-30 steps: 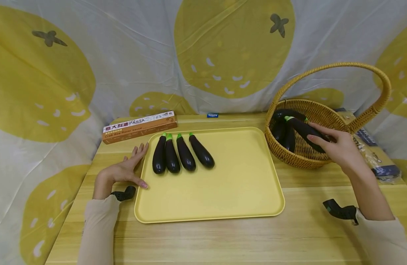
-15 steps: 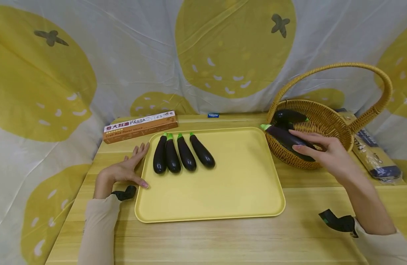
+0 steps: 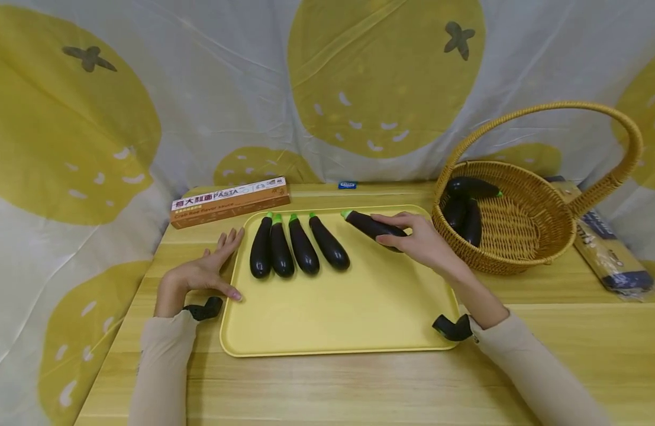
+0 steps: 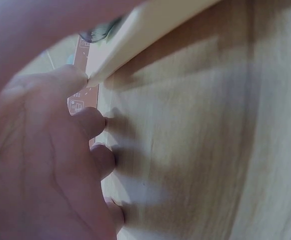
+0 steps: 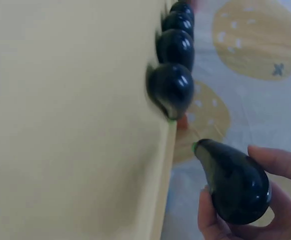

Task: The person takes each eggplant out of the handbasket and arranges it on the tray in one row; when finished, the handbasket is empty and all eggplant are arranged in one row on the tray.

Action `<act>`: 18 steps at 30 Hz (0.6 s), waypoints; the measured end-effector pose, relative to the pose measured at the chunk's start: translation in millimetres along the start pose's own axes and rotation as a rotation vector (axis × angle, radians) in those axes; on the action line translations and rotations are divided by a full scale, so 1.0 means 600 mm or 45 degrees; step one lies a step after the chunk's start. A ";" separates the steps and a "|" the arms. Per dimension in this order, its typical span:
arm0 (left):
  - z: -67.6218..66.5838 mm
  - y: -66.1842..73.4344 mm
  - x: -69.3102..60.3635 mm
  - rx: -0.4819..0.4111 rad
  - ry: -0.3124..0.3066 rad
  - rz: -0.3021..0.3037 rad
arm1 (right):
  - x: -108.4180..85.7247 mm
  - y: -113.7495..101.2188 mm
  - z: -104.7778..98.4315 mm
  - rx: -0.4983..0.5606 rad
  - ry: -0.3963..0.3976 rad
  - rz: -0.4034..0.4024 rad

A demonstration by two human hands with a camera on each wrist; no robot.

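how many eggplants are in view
8: four eggplants on the tray, one eggplant in the right hand, three eggplants in the basket, where more may be hidden.

Rounded end of the held eggplant (image 3: 371,228) partly covered by right fingers (image 3: 393,240). Plastic-wrapped packet (image 3: 606,251) partly hidden behind wicker basket (image 3: 497,264); markings on small blue sachet (image 3: 347,185) too small to read. Right wrist view: tray (image 5: 70,110) cut off at left edge.
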State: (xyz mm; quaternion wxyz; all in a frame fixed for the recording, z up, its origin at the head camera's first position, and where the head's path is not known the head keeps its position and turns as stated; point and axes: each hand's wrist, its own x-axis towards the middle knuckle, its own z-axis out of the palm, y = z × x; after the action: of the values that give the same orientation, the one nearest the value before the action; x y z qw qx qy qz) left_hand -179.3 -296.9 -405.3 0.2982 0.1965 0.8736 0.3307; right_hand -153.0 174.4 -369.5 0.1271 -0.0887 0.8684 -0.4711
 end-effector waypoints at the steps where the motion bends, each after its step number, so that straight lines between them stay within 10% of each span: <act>1: 0.000 0.001 0.000 0.000 0.000 -0.001 | 0.010 -0.002 0.010 -0.004 0.001 -0.007; 18: 0.000 0.001 0.001 -0.003 -0.001 -0.014 | 0.082 -0.007 0.082 -0.149 0.062 -0.063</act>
State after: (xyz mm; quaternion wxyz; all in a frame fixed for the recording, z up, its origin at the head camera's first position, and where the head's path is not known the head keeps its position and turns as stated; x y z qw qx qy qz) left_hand -179.6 -296.4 -405.0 0.3007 0.1914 0.8741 0.3300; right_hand -184.5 119.5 -398.3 0.0888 -0.1059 0.8948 -0.4245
